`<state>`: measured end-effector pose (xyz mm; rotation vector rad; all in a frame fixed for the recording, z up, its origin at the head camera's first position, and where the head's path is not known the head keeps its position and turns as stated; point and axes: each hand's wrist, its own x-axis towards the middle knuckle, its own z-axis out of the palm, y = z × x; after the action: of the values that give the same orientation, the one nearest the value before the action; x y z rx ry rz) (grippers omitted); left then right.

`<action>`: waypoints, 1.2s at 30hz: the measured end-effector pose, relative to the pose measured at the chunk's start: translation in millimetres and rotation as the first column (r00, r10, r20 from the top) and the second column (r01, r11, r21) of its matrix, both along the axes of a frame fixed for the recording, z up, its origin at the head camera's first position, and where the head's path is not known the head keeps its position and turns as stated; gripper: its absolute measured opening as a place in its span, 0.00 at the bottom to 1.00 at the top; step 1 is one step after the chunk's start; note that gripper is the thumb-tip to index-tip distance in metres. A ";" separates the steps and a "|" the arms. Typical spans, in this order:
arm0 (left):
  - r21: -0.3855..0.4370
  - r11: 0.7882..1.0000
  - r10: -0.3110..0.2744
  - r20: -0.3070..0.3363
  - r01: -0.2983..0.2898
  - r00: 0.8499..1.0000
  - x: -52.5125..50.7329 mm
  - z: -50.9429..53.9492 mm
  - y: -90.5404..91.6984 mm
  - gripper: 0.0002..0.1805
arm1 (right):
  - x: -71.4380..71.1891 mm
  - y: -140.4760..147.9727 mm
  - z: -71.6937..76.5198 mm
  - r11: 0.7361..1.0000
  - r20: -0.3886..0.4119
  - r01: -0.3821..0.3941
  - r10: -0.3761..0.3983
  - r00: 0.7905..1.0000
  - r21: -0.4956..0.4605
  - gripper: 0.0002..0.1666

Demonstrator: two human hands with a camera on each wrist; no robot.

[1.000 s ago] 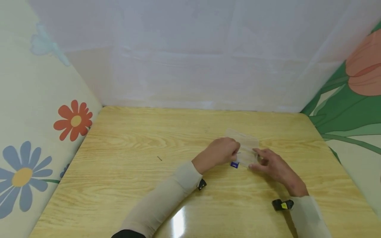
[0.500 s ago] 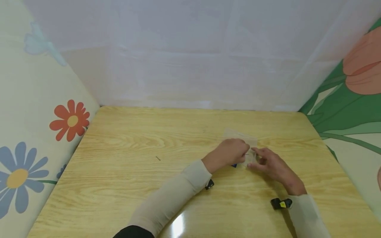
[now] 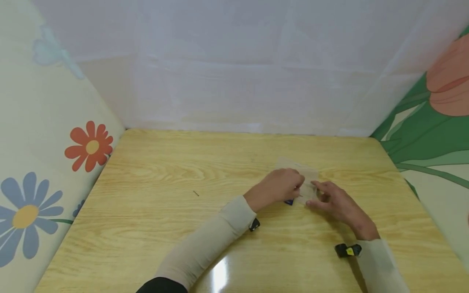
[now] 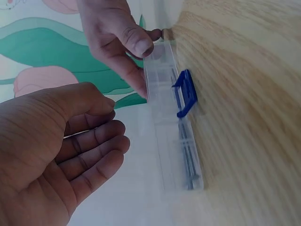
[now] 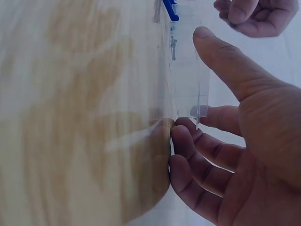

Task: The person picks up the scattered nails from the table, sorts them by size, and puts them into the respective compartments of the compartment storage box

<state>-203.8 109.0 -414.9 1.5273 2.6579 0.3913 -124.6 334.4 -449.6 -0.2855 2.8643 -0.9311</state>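
Observation:
A clear plastic compartment box lies on the table, with a blue latch on its side. Several long thin screws or nails show through its wall. My right hand holds the box's right end between thumb and fingers. Over the box's left part hovers my left hand, fingers bent and thumb against the index finger. In the left wrist view, no object shows at those fingertips; whether they pinch a small piece is hidden.
A small dark screw or nail lies alone on the wooden table, left of the hands. A white sheet rises behind the table. Flower-patterned panels stand at both sides.
My left hand has moved right over the box, then slightly back left. A thin dark piece seen at its fingertips earlier is hard to make out now. The right hand stays at the box's end.

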 end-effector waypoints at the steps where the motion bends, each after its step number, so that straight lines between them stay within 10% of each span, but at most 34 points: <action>1: 0.000 1.000 0.002 0.002 -0.002 1.000 0.0 0.8 -2.9 0.05 | 0.1 0.1 0.1 1.000 0.004 0.007 -0.007 1.000 0.002 0.44; 36: -0.011 0.979 0.203 -0.036 -0.204 0.979 10.5 2.0 -152.0 0.03 | 0.4 -3.0 2.5 0.996 0.049 0.045 -0.048 0.998 0.072 0.48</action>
<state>-193.3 -43.0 -412.9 1.2729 2.8471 0.3563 -124.2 331.4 -447.1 -0.1865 2.8614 -0.8302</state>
